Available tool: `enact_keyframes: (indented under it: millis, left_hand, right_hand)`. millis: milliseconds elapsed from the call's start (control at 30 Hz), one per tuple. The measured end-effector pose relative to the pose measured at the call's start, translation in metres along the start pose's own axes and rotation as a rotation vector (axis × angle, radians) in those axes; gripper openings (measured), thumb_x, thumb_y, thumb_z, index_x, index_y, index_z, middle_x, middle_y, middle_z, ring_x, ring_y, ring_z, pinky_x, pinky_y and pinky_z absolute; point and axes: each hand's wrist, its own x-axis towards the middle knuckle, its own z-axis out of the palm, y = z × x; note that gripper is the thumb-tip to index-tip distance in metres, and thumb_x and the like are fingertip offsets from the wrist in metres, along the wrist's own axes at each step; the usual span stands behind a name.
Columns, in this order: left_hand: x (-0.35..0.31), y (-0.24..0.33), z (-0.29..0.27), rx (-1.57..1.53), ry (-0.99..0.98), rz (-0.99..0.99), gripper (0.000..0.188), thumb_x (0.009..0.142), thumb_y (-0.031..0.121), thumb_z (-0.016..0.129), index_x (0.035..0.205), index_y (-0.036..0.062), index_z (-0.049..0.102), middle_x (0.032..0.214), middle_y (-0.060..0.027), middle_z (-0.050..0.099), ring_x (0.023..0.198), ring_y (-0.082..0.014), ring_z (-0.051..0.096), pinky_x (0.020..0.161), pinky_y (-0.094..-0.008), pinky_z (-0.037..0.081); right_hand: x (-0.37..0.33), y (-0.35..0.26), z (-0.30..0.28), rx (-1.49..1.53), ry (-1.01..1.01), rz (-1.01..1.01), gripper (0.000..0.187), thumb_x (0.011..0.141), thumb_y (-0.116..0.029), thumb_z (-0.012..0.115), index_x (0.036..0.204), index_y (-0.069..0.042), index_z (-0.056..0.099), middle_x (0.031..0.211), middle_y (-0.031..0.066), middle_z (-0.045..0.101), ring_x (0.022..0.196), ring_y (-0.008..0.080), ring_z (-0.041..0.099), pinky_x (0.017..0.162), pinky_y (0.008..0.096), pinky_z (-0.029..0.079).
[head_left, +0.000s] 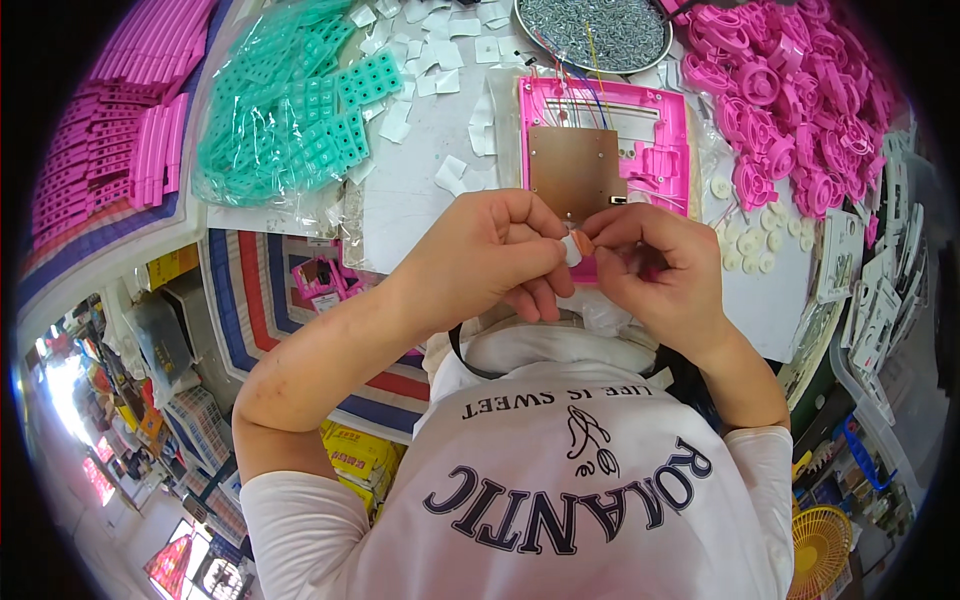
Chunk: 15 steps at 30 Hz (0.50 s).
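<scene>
Pinched between thumb and fingertips, a small white and copper-coloured disc (573,249) sits where my two hands meet. My left hand (505,250) grips its white side, with the other fingers curled below. From the other side, my right hand (660,265) pinches the copper-coloured edge. Just beyond my fingers lies a pink plastic housing (678,130), partly covered by a brown circuit board (572,165). Thin coloured wires (590,105) run from the board's far edge. My hands hide the near part of the housing.
Green moulded sheets (290,130) in clear plastic lie left; white paper squares (445,60) are scattered beside them. A round tray of screws (595,35) stands at the back. Pink parts (790,90) heap up right, above cream round pieces (750,242). Pink strips (130,130) stack far left.
</scene>
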Motion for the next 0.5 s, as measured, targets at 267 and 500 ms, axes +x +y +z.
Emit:
enact_keyframes:
  millis: [267,500]
  left_hand:
    - [0.011,-0.001,-0.012,0.148,-0.006,0.086,0.016,0.101,0.013,0.059,0.11,-0.0004,0.06,0.096,-0.0133,0.073,0.083,-0.017,0.074,0.073,-0.0262,0.061]
    - [0.02,0.009,-0.01,0.132,-0.011,0.066,0.023,0.104,0.023,0.059,0.106,0.0,0.062,0.095,-0.0109,0.073,0.084,-0.0164,0.075,0.075,-0.0254,0.061]
  right_hand:
    - [0.0,0.011,0.007,-0.19,0.01,-0.291,0.016,0.08,0.002,0.074,0.092,-0.004,0.067,0.094,0.0069,0.074,0.059,0.0096,0.064,0.05,0.0242,0.049]
    - [-0.002,0.008,0.01,-0.152,0.116,-0.218,0.028,0.077,0.004,0.078,0.1,-0.003,0.063,0.09,0.0054,0.07,0.06,0.0144,0.064,0.051,0.026,0.049]
